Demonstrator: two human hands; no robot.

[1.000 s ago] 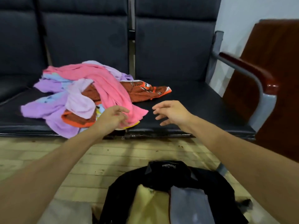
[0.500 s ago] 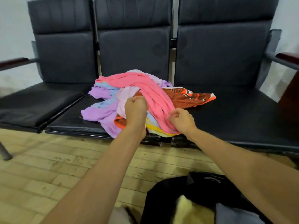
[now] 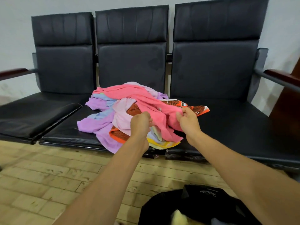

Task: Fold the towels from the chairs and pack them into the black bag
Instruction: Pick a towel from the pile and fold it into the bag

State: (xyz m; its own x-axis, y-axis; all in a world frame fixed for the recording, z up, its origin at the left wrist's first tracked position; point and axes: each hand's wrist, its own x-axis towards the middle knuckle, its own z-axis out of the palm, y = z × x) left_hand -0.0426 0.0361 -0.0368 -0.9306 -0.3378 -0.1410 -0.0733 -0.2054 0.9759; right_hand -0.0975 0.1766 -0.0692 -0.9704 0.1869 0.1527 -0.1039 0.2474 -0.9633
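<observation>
Two grips now, left hand (image 3: 140,123), right hand (image 3: 188,121) newly pinching pink towel (image 3: 146,101)

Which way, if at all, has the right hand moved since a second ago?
Yes: the right hand has gone left, from over the bare right seat to the pile's edge, where it now pinches the pink towel.

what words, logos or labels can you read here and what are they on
None can be read for certain.
Small white script logo on the black fabric bag: too blurred to read.
White marks on the orange and brown patterned towel: lettering or pattern, cannot tell.
No text shows on the pink terry towel or the black padded chairs.
</observation>
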